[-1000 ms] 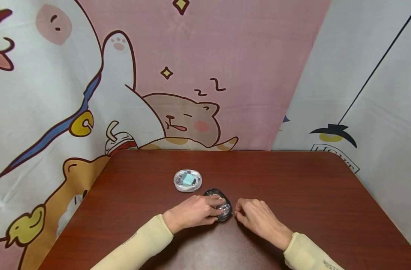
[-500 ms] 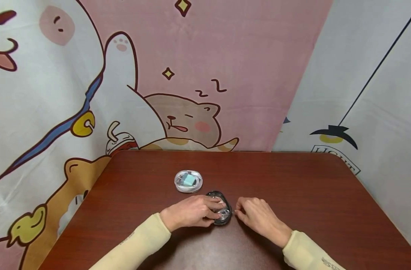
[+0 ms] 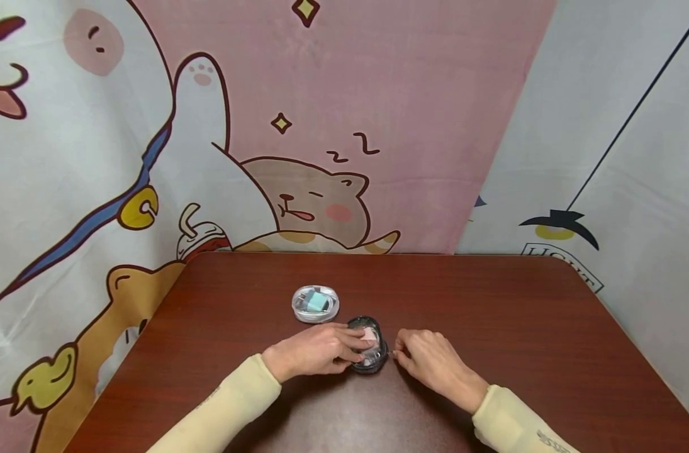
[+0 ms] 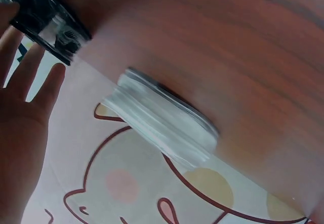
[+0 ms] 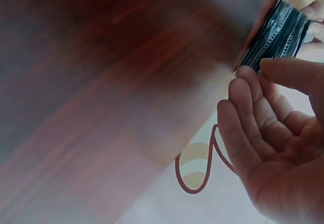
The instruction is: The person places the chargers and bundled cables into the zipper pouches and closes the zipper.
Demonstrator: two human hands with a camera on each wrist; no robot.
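A small oval case (image 3: 369, 367) with black sides and a clear top sits on the table. Pale contents show faintly through it. From the left, my left hand (image 3: 316, 349) grips the case, fingers over its top. My right hand (image 3: 435, 362) is at the case's right edge, its thumb and index finger pinching a tiny pull there. In the right wrist view, two rows of silver zipper teeth run apart along the case's black side. What the pinch covers is mostly hidden by the fingertips. Farther back lies a similar clear white case (image 3: 301, 314) holding a light-blue charger plug (image 3: 317, 302).
The dark red-brown table (image 3: 491, 302) extends around both hands. Behind it hangs a pink and white cartoon cloth (image 3: 423, 126), reaching the table's far edge. The white case stands just beyond my left hand.
The black case has turned slightly under my left hand, which has shifted a little left so more of the top shows. My right hand has stayed almost in place.
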